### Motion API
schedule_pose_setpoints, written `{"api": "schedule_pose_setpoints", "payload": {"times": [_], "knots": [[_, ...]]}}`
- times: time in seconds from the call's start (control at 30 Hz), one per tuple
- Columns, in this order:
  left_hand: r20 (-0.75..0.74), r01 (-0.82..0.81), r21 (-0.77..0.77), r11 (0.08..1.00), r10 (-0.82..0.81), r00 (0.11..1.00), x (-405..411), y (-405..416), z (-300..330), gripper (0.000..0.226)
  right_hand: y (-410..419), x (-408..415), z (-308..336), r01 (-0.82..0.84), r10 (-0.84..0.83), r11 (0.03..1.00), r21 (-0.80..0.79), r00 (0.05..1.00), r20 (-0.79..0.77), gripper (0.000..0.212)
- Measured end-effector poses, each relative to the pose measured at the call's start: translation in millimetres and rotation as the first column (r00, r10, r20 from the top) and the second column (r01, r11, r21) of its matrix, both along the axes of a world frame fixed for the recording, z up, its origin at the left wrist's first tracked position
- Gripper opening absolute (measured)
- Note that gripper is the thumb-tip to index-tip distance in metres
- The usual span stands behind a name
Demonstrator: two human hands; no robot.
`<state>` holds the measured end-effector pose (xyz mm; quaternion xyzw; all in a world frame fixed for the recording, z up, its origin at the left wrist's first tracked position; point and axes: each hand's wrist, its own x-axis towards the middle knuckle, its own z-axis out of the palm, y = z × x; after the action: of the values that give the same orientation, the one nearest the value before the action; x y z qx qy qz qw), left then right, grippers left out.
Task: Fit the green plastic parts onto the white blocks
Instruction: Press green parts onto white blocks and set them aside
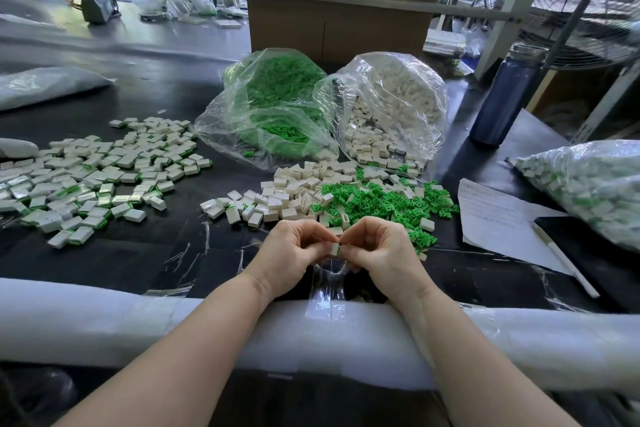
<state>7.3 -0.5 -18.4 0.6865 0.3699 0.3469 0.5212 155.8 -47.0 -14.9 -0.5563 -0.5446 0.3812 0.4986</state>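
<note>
Now I see left hand (294,250) pinching a white block (334,248), right hand (375,248) pinching a green part (339,251) at it; next, I judge, press home.

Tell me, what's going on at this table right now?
A person is assembling small parts. Both hands meet above the near table edge: the left hand and right hand pinch one white block with a bit of green at its right end. Loose green parts and blocks lie ahead; a finished pile sits left.
</note>
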Motion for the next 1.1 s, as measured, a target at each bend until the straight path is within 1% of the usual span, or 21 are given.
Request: {"api": "schedule_pose_setpoints", "payload": {"times": [0.23,0.33,0.47,0.57,0.67,0.77,0.8,1.0,1.1], "knots": [[-0.084,0.029,0.026,0.999,-0.027,0.996,0.5,-1.7,0.5,0.017,-0.4,0.4,-1.0,-0.002,0.003,1.000,-0.020,0.999,0.046,0.025],[-0.058,0.012,0.040,0.999,-0.010,0.998,0.3,-1.7,1.5,0.014,0.0,-0.1,-0.4,0.015,-0.015,1.000,-0.001,1.000,0.009,0.021],[-0.051,0.001,0.068,0.998,0.003,0.999,1.2,-1.4,0.7,0.015,2.7,0.4,-2.1,0.058,-0.058,0.998,0.000,0.997,-0.044,0.016],[-0.086,0.013,0.134,0.991,-0.002,0.996,1.6,-1.3,-2.4,0.024,3.8,0.5,-3.3,0.072,-0.072,0.997,-0.014,0.995,-0.064,0.014],[-0.121,-0.016,0.181,0.983,0.039,0.992,1.0,0.3,-4.4,0.019,3.3,1.2,-4.0,0.066,-0.067,0.998,-0.023,0.994,-0.089,0.012],[-0.098,-0.047,0.164,0.985,0.063,0.993,1.4,2.2,-4.2,0.006,2.4,3.1,-3.8,0.048,-0.054,0.998,-0.044,0.986,-0.157,0.008],[-0.090,-0.051,0.150,0.987,0.065,0.994,1.7,2.7,-3.6,0.006,2.1,3.3,-3.6,0.043,-0.051,0.998,-0.050,0.985,-0.164,0.009],[-0.086,-0.032,0.064,0.997,0.037,0.996,0.5,1.6,-2.2,0.011,2.1,-0.2,-3.7,0.078,-0.084,0.995,-0.069,0.992,-0.095,0.011],[-0.120,-0.025,0.056,0.998,0.032,0.992,0.5,2.5,-2.7,0.010,2.2,-1.1,-2.9,0.065,-0.072,0.994,-0.084,0.995,-0.073,0.014]]}}
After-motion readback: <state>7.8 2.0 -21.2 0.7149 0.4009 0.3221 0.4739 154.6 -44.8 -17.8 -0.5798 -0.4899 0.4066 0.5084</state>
